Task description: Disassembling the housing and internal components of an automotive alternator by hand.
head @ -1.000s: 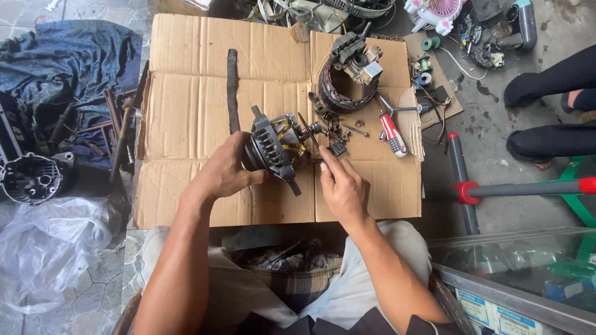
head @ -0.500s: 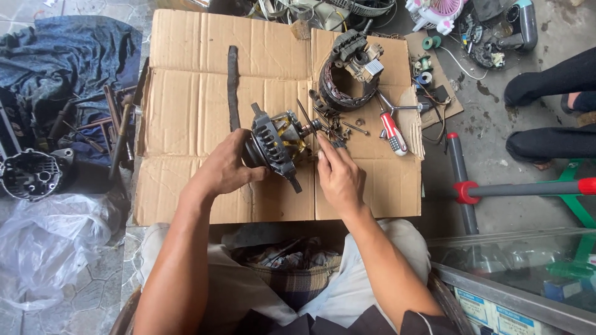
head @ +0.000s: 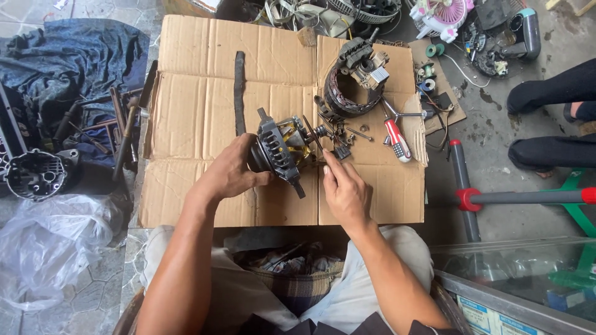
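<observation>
Two hands work over a flattened sheet of cardboard (head: 205, 93) laid on the floor. The left hand (head: 231, 174) is wrapped around the dark finned end of a motor part (head: 279, 152) at the middle of the frame, its grip clamped on the housing so the shaft points to the right. The right hand (head: 345, 193) sits just beside it, fingertips pinched at the part's lower right edge; whether that grip holds some small piece I cannot tell.

Judging by how things lie, the stripping-down looks well along. A ring of copper windings (head: 341, 93) with a grey block on top lies apart in the upper middle of the frame, a scatter of screws and small bits (head: 340, 133) sits just right of the shaft, and a red-handled screwdriver (head: 396, 138) rests beside them. Another round casing (head: 37, 175) lies off the cardboard at the left edge. What remains, it seems, is the core and front housing held together in the left hand.
</observation>
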